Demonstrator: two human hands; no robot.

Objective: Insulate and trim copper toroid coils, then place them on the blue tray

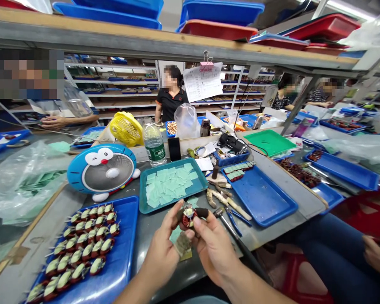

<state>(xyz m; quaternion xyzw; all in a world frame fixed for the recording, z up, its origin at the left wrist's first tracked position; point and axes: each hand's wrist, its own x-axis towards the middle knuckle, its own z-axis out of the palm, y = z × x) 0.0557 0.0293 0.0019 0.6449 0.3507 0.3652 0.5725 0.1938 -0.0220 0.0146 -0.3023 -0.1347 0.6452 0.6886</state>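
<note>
A small wire-wound toroidal coil (189, 218), red-brown with a pale strip and thin leads, is held between both hands above the bench. My left hand (162, 247) has its fingers closed round the coil's left side, with a grubby wrap on the thumb. My right hand (215, 245) pinches the right side between thumb and fingers; a dark cover sits on one fingertip. Behind them a teal tray (142, 202) holds loose pale green paper pieces (169, 183). To the left, rows of similar coils (82, 240) with pale tops lie in a blue tray (126, 253).
Right of the hands lie blue-handled pliers (234, 221), a hammer (220, 212) and several finger wraps (226, 198). Another blue tray (262, 198) carries a few coils at its far end. A cartoon fan (101, 171), water bottle (155, 145) and phone (174, 149) stand behind.
</note>
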